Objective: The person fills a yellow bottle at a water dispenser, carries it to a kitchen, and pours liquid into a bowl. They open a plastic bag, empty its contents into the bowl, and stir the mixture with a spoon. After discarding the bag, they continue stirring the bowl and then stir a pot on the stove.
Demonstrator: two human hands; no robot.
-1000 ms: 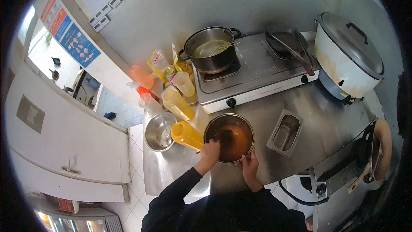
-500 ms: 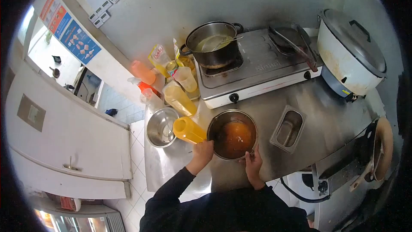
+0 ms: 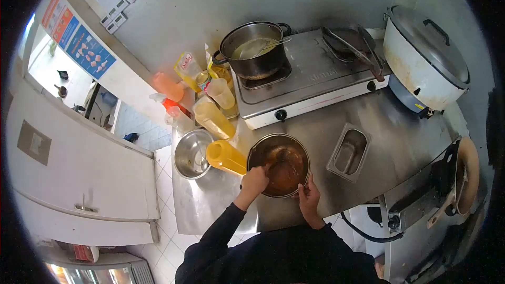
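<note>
A steel mixing bowl (image 3: 302,153) of orange-brown sauce sits on the steel counter in front of me. My left hand (image 3: 254,180) is closed around a utensil whose end dips into the sauce at the bowl's left rim. My right hand (image 3: 307,196) grips the bowl's near rim and steadies it. A yellow squeeze bottle (image 3: 225,156) lies on its side just left of the bowl, close to my left hand.
An empty steel bowl (image 3: 192,153) stands further left. Several bottles and packets (image 3: 210,115) cluster behind. A gas stove (image 3: 310,81) carries a pot with a ladle (image 3: 254,52) and tongs. A rice cooker (image 3: 423,58) stands at right, a small steel tray (image 3: 348,151) beside the bowl.
My left hand has gone from the bowl's outer left rim back into the bowl with the utensil. The sauce has shifted. My right hand stays on the rim.
</note>
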